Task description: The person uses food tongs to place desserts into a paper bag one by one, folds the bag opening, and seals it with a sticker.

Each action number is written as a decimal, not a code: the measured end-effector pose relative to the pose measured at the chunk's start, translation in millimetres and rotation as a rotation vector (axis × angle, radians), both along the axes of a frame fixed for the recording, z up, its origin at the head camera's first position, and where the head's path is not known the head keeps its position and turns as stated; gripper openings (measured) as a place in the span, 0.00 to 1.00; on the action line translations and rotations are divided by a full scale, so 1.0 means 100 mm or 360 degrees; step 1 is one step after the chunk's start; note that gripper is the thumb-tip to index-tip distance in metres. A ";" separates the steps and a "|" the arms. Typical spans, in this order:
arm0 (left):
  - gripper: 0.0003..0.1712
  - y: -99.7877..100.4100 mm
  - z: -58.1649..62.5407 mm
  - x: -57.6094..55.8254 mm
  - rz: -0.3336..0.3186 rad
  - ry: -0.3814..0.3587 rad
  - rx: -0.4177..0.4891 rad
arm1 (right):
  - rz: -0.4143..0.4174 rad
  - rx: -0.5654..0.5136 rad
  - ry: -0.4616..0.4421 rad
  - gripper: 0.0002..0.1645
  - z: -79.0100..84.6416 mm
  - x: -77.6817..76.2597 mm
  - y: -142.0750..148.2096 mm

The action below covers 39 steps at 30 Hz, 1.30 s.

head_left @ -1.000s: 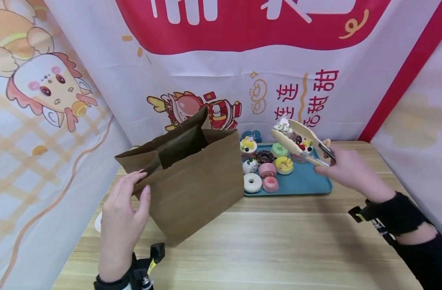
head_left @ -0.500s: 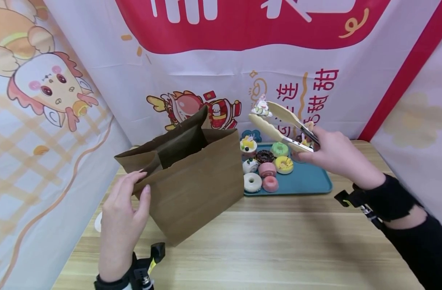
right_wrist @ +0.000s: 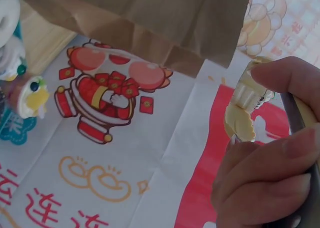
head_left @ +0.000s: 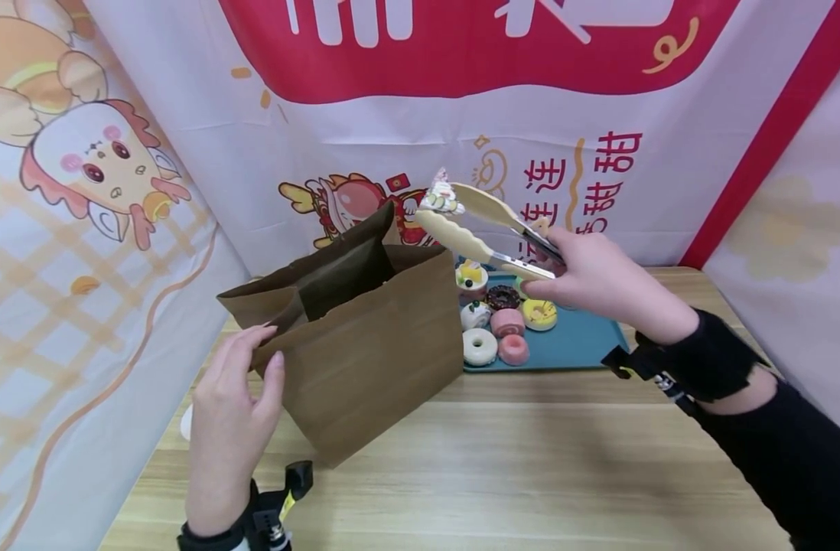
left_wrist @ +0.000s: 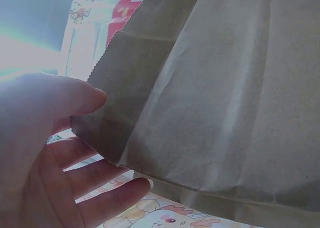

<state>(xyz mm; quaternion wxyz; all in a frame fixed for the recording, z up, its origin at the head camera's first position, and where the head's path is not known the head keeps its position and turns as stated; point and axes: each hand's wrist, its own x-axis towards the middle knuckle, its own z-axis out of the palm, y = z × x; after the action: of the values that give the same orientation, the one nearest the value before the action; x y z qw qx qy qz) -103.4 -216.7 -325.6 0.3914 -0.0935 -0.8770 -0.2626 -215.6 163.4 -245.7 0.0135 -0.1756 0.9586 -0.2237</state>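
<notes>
My left hand (head_left: 230, 428) holds the side edge of a brown paper bag (head_left: 372, 360) at its top, with the thumb on one side and the fingers on the other. The bag stands with its mouth spread. My right hand (head_left: 599, 279) grips a pair of serving tongs (head_left: 457, 236) with cream-coloured tips and metal arms. Between the tips sits a small cupcake (head_left: 441, 195) topped with white cream, raised just above the bag's far right corner. In the right wrist view, the cupcake's pale fluted cup (right_wrist: 246, 95) shows between the tong tips.
A blue tray (head_left: 585, 348) behind and right of the bag carries several toy-like sweets, including a white donut (head_left: 480, 356), a yellow donut (head_left: 540, 324) and a pink roll (head_left: 508, 322). The bag overlaps its left part. A printed cloth (head_left: 310, 122) hangs behind the wooden table (head_left: 461, 474).
My right hand has carried the tongs and cupcake left and upward from over the tray to beside the bag's mouth. The left hand and bag have stayed nearly still.
</notes>
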 end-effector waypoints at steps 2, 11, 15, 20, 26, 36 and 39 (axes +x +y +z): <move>0.20 0.00 -0.01 -0.01 -0.0002 0.0008 0.0002 | 0.0020 0.0003 0.0003 0.28 0.02 0.01 -0.06; 0.20 0.01 -0.01 -0.01 -0.0002 0.0008 0.0002 | 0.0170 -0.0045 0.0000 0.24 0.08 0.01 -0.38; 0.20 0.00 -0.01 0.00 0.0007 0.0006 0.0002 | 0.0217 0.0024 -0.0008 0.22 0.14 0.00 -0.54; 0.19 0.01 -0.01 0.00 0.0004 0.0004 0.0013 | 0.0275 0.0050 -0.0073 0.22 0.18 -0.01 -0.67; 0.18 0.02 0.01 0.00 0.0011 -0.0053 -0.0017 | 0.0267 0.0073 -0.0107 0.35 0.16 -0.04 -0.73; 0.18 0.03 0.02 0.00 0.0019 -0.0059 -0.0034 | 0.0245 0.0203 -0.0127 0.46 0.19 -0.06 -0.81; 0.18 0.02 0.02 0.00 0.0021 -0.0049 -0.0031 | 0.0246 0.0196 -0.0124 0.46 0.20 -0.04 -0.80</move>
<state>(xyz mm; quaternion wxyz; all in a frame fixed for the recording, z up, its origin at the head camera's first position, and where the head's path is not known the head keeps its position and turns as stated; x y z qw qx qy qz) -103.0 -214.2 -323.6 0.3787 -0.0875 -0.8860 -0.2528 -219.8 83.3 -225.3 0.0788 -0.2390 0.9529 -0.1692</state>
